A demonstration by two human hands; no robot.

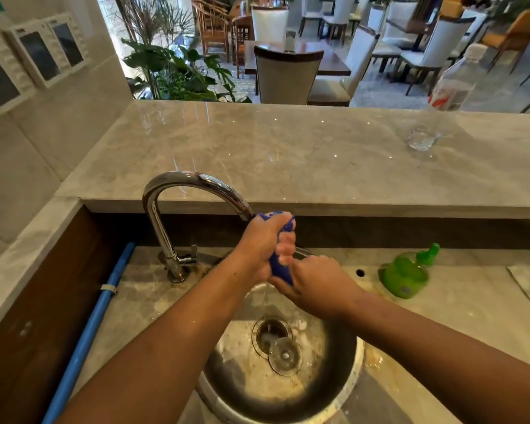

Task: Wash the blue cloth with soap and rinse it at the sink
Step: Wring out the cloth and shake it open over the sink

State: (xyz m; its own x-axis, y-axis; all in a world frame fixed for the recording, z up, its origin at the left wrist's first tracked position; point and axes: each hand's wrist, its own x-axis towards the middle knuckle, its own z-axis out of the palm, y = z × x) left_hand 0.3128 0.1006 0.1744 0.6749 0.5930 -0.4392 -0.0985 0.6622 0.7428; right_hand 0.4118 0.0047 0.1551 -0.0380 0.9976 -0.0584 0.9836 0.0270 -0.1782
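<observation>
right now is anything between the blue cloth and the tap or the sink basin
Nothing visible is in the way. The left hand and right hand both grip the blue cloth at the tap spout, over the sink basin. The green soap bottle stands off to the right.

A pale marble counter point(288, 154) runs across the view and meets a cream tiled wall point(52, 123) on the left, which carries white panels point(37, 56) with dark screens. Beyond the counter lies a daylit dining room with leafy plants point(178, 71), white-backed chairs point(283, 76) and a dark wooden table point(328, 62).
</observation>
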